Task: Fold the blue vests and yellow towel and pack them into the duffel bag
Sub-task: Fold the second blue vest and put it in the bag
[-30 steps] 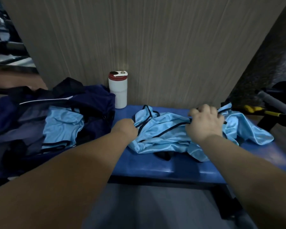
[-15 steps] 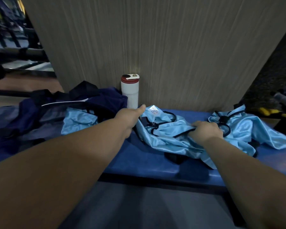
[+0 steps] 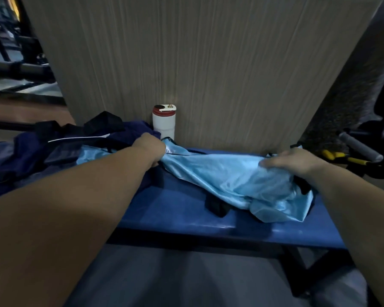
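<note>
Two grips, left hand [image 3: 151, 149] and right hand [image 3: 295, 161], clutch one blue vest [image 3: 231, 177] beside one duffel bag [image 3: 29, 151].

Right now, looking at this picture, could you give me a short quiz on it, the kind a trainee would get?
1. True or false: the white bottle lies on its side.
2. Where is the dark duffel bag relative to the light blue vest? A) to its left B) to its right C) on the floor
3. Fill in: the left hand and the right hand both hold the ____.
Key: 1 false, it stands upright. 2 A. 3 vest, which is spread over the blue bench.
</note>
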Available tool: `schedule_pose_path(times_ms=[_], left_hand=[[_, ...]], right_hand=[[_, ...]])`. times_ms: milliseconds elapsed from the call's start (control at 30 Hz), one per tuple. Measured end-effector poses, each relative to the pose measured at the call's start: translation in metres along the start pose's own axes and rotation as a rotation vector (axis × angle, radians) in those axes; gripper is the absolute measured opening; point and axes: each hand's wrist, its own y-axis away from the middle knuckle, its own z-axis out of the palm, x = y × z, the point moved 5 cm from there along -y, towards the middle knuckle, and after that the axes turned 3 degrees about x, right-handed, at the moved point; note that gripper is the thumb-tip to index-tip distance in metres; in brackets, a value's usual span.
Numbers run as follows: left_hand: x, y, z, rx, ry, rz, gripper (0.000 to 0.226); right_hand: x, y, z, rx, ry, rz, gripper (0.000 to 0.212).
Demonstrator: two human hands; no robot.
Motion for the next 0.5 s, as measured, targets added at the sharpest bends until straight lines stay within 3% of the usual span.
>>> schedule_pose_path(times_ms=[133, 200, 333, 433, 500], left_hand=[[-0.010, 0.024, 0.020, -0.317, 0.050, -0.133, 0.010], [-0.023, 0.033, 0.035, -0.439, 0.016, -0.185, 0.012], [-0.029, 0.040, 0.050, -0.524, -0.154, -0.113, 0.036], [-0.017, 0.038, 0.047, -0.383, -0.468, 0.072, 0.055], [-0.011, 0.031, 0.048, -0.283, -0.558, 0.157, 0.053]], right_hand=[[0.015, 0.008, 0.022, -0.418, 0.855, 0.079, 0.077], [0.017, 0.008, 0.035, -0.458, 1.020, 0.082, 0.073], [0.004, -0.008, 0.055, -0.136, 1.005, -0.048, 0.046], [-0.017, 0.001, 0.071, 0.127, 0.889, -0.243, 0.028], [-0.031, 0.009, 0.084, 0.181, 0.788, -0.349, 0.028]])
